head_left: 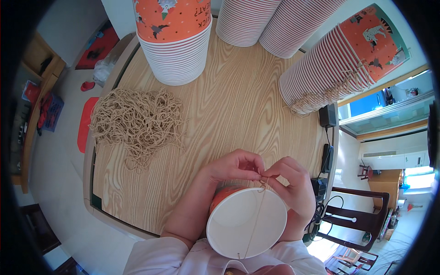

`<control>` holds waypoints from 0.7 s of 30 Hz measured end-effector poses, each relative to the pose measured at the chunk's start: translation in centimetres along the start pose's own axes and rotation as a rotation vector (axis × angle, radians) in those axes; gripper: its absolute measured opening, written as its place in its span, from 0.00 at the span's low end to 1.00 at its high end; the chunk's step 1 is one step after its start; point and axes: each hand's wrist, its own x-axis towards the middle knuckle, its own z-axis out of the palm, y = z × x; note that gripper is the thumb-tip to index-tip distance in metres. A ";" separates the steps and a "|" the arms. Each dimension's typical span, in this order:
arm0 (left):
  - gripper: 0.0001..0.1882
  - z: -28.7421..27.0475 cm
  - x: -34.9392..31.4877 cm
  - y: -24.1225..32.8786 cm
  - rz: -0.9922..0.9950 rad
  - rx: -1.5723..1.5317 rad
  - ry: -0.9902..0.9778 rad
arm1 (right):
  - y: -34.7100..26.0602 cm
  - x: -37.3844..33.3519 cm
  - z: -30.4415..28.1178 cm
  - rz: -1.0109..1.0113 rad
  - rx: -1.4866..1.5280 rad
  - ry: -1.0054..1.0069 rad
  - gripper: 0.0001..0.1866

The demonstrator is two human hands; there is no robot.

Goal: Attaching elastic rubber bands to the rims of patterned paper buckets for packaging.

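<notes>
Tilted against my body at the table's near edge is a paper bucket [238,220], white inside with an orange printed outside. A tan cord [258,215] runs across its mouth from the near rim to the far rim. My left hand [238,166] pinches the cord at the far rim, thumb and forefinger together. Against it, my right hand [292,185] also pinches the cord with its fingertips, its palm beside the bucket's right side. A small loop of cord shows at the rim just under the fingertips.
A tangled heap of tan cords [137,121] lies on the wooden table [220,110] at left. Tall stacks of nested buckets [176,59] stand at the back; another stack [327,68] leans at right, cords along its side. Black power adapters [327,116] and cables line the right edge, near a chair [366,215].
</notes>
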 end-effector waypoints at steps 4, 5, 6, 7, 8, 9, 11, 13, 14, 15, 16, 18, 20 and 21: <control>0.08 0.0 0.1 0.0 0.003 0.026 -0.015 | -0.3 0.1 0.0 -0.005 -0.024 0.014 0.10; 0.08 0.0 0.1 0.0 0.004 0.027 -0.014 | -0.3 0.1 0.0 -0.001 -0.019 0.017 0.09; 0.08 0.1 0.1 0.1 0.000 0.034 -0.014 | -0.3 0.2 0.0 0.004 -0.013 0.019 0.09; 0.07 0.2 0.1 0.1 -0.004 0.038 -0.016 | -0.3 0.1 0.0 0.004 -0.014 0.019 0.09; 0.07 0.3 0.1 0.1 -0.004 0.038 -0.016 | -0.2 0.1 0.0 0.009 -0.002 0.017 0.09; 0.07 0.3 0.1 0.2 -0.026 0.038 -0.006 | -0.2 0.0 0.0 0.014 0.010 0.015 0.08; 0.06 0.5 0.0 0.3 -0.048 0.039 0.004 | -0.5 0.0 -0.1 0.037 0.020 0.033 0.08; 0.05 0.5 0.0 0.5 -0.074 0.066 -0.032 | -0.7 0.0 -0.3 0.060 0.030 0.051 0.08; 0.05 0.5 0.1 0.5 -0.074 0.066 -0.032 | -0.8 0.0 -0.3 0.064 0.029 0.068 0.08; 0.05 0.5 0.1 0.4 -0.073 0.092 -0.043 | -0.9 0.0 -0.3 0.067 0.027 0.085 0.08; 0.04 0.5 0.1 0.4 -0.071 0.118 -0.054 | -0.9 0.0 -0.3 0.067 0.027 0.085 0.08; 0.04 0.4 0.1 0.4 -0.064 0.139 -0.071 | -0.8 -0.1 -0.4 0.052 0.017 0.089 0.07; 0.04 0.4 0.1 0.4 -0.056 0.159 -0.088 | -0.9 0.0 -0.4 0.048 0.020 0.089 0.07; 0.04 0.4 0.1 0.5 -0.056 0.159 -0.106 | -0.9 0.0 -0.4 0.043 0.023 0.089 0.07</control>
